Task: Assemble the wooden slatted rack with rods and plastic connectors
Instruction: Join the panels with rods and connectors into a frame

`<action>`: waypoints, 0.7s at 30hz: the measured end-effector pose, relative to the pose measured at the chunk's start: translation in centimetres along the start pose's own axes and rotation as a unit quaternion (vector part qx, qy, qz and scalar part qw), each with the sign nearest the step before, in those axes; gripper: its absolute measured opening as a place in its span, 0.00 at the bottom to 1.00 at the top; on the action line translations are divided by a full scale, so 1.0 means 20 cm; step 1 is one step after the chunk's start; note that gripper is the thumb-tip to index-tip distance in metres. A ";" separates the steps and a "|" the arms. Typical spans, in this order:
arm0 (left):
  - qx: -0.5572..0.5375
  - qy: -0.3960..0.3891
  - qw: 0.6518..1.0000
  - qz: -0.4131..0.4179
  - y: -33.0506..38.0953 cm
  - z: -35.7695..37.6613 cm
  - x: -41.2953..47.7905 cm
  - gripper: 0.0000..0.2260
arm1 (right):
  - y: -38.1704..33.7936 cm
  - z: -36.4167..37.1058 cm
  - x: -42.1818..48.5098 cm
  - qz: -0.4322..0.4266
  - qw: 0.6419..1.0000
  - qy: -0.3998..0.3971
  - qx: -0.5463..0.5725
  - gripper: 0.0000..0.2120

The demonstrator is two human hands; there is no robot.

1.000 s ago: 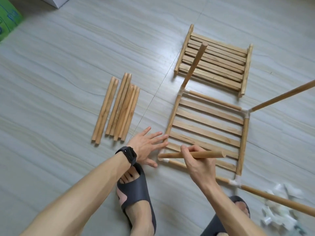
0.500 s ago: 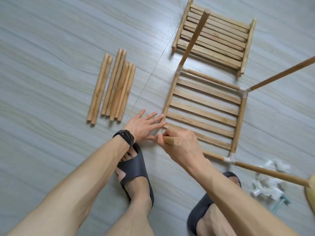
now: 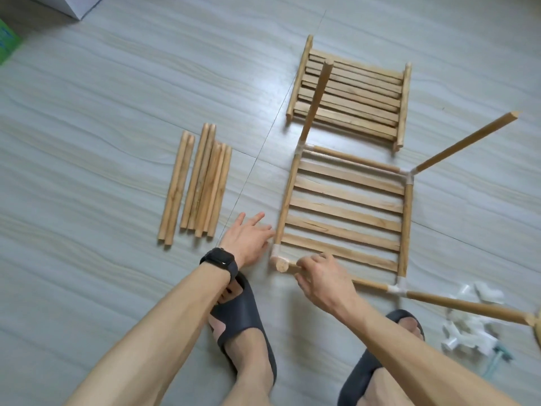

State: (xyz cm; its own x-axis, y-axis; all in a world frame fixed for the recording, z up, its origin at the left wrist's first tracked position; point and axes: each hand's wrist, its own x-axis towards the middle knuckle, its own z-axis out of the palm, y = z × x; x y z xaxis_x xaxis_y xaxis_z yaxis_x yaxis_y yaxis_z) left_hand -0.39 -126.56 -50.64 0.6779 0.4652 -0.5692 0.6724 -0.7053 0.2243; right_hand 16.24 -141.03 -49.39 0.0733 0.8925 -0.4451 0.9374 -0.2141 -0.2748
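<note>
Fingers loose, holding nothing, left hand and right hand touch rack (spare rods beside).

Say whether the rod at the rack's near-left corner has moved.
Yes: the rod went left, from over the slatted panel to its near-left corner.

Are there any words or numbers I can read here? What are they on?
No text here can be read.
Green box at the left edge: some blue print, too blurred to read.
Watch: dark face, shows nothing.
Wooden rods and plastic connectors: no print visible.
</note>
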 end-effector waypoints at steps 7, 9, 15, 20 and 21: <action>-0.453 0.072 0.888 -0.017 0.21 -0.46 -0.30 0.24 | 0.24 0.13 0.02 0.145 0.975 -0.164 -0.043 0.39; -0.458 0.059 0.887 0.028 0.28 -0.56 -0.39 0.25 | 0.25 0.18 0.03 0.154 0.969 -0.189 -0.041 0.37; -0.209 0.054 0.976 0.029 0.44 -0.50 -0.38 0.23 | 0.27 0.18 0.04 0.165 0.961 -0.215 -0.053 0.42; -0.119 0.026 0.992 0.019 0.48 -0.46 -0.34 0.23 | 0.26 0.15 0.05 0.167 0.954 -0.243 -0.048 0.44; -0.110 0.023 0.993 0.023 0.48 -0.44 -0.35 0.23 | 0.26 0.15 0.05 0.167 0.954 -0.246 -0.043 0.44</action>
State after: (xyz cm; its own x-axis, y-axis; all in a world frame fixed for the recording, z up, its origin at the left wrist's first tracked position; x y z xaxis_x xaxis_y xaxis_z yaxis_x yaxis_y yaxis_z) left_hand 3.93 -131.88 -37.50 0.7190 0.4628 -0.5185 0.6854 -0.5955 0.4191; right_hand 20.25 -142.41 -53.86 0.2248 0.4812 -0.8473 0.9156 -0.4019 0.0147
